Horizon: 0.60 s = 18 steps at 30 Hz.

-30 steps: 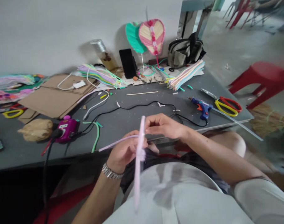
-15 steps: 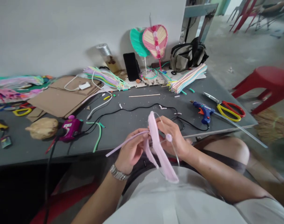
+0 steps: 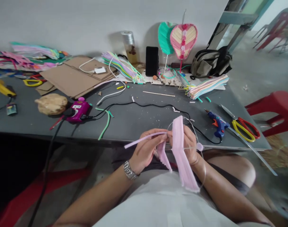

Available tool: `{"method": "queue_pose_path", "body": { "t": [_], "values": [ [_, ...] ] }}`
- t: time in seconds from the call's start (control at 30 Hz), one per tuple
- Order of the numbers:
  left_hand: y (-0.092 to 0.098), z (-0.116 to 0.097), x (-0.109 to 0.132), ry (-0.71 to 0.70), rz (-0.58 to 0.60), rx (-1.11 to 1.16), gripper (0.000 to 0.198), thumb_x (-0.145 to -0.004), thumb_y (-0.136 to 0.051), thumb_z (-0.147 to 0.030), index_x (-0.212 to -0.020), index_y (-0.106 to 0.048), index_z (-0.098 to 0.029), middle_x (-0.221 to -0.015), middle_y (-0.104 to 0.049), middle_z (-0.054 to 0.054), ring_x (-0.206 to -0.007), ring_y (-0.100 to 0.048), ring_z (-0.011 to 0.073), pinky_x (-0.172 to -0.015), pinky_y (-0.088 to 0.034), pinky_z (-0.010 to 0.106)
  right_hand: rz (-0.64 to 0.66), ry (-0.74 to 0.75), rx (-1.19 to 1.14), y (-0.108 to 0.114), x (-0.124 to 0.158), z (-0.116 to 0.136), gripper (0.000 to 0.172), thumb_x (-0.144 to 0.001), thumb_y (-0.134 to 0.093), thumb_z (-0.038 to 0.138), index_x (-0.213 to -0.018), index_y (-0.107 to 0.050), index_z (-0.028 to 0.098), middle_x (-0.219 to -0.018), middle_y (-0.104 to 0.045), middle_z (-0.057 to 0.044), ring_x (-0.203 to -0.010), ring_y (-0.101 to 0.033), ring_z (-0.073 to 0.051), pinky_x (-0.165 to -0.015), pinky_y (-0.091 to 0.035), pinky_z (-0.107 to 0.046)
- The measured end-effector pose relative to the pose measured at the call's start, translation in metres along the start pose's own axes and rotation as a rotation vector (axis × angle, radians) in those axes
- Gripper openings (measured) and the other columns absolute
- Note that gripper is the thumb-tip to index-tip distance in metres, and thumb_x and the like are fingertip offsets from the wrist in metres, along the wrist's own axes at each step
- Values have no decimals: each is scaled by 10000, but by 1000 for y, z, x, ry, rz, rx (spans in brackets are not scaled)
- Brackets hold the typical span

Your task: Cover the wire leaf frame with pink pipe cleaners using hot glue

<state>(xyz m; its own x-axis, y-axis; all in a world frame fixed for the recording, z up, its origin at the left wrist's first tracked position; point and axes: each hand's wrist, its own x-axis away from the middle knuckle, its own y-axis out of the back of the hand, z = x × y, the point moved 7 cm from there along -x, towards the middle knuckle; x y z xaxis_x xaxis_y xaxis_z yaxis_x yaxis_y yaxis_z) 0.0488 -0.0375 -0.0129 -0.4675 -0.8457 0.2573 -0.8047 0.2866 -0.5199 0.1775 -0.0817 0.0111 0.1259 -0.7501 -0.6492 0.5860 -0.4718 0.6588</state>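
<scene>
My left hand (image 3: 144, 151) pinches a fuzzy pink pipe cleaner (image 3: 144, 138), whose free end sticks out to the left. My right hand (image 3: 188, 145) holds a thin wire loop (image 3: 193, 132) against a flat band of pale pink pipe cleaners (image 3: 183, 154), which hangs down towards my lap. A shorter pink strip (image 3: 163, 154) dangles between my hands. A small pink bead (image 3: 199, 146) sits on the wire near my right hand. My fingers hide the point where the pieces meet.
Ahead lies a dark grey table (image 3: 134, 123) with a black cable (image 3: 144, 104), a blue glue gun (image 3: 218, 124), yellow-red scissors (image 3: 244, 130), a magenta glue gun (image 3: 77, 111), cardboard sheets (image 3: 73, 77), and pipe cleaner bundles (image 3: 206, 87). Pink and green heart-shaped fans (image 3: 183, 41) stand by the wall.
The pink band has turned from edge-on to face-on, and the wire loop now shows beside it. My hands have drawn closer to the band's top. The view has swung, shifting the table to the right.
</scene>
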Motion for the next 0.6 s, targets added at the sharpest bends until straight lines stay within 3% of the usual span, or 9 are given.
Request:
{"method": "queue_pose_path", "body": {
  "t": [0.1,0.27,0.43,0.6],
  "values": [
    [5,-2,1,-51,-59,-11,267,-690,-902,-331,-837,-800,-134,-707,-731,43,-627,-614,113,-546,-449,189,-107,-25,-79,2,1,1,129,-940,-635,171,-934,-740,246,-765,-655,-29,-739,-616,-200,-674,-525,-343],
    [6,3,1,-5,-62,9,332,-655,-923,-368,-835,-775,-132,-676,-700,26,-565,-553,98,-484,-380,192,-159,-59,-142,0,-1,1,161,-947,-640,162,-1022,-751,252,-819,-688,-32,-745,-626,-199,-674,-549,-352],
    [8,2,1,-22,-70,10,336,-632,-940,-362,-807,-761,-138,-695,-706,30,-611,-571,104,-515,-382,188,-121,-133,-285,-1,-3,-3,176,-955,-652,217,-1069,-768,283,-876,-693,-38,-792,-641,-212,-678,-564,-358],
    [10,6,1,16,-83,6,336,-659,-924,-391,-819,-763,-143,-676,-675,15,-575,-502,86,-488,-333,189,-68,-362,-474,-6,0,-12,137,-955,-666,337,-1005,-769,262,-911,-659,-33,-807,-623,-203,-704,-551,-350]
  ]
}}
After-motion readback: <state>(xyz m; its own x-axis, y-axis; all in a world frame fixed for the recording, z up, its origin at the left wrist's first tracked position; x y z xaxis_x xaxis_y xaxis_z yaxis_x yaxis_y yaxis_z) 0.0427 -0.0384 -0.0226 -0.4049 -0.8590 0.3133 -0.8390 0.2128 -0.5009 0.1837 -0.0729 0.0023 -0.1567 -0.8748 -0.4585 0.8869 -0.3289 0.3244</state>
